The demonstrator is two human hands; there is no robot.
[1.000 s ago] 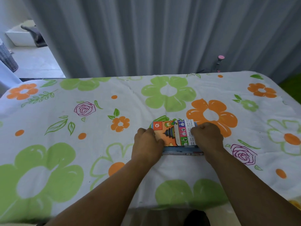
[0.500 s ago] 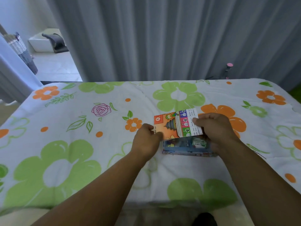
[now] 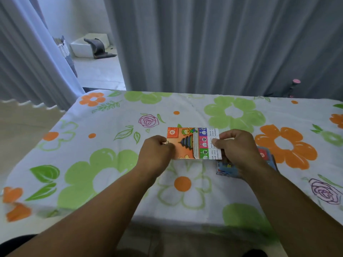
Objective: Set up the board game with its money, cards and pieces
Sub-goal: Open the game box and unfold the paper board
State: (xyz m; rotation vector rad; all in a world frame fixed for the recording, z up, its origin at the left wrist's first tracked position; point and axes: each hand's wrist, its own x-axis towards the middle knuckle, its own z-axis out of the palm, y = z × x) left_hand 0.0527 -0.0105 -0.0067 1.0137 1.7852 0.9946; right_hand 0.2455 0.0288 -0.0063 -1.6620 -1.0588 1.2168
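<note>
The folded game board (image 3: 191,145) has a red corner square with a white mark and a white strip of small print at its right end; neither can be read. It shows an orange field with a dark pagoda beside purple, red and green squares. The left hand (image 3: 157,153) pinches its left edge and the right hand (image 3: 237,145) pinches its right edge, over the middle of the flower-patterned worktop (image 3: 111,164). A blue box (image 3: 228,169) lies under the right wrist. Open cloth spreads left and back to the grey curtain (image 3: 204,43).
</note>
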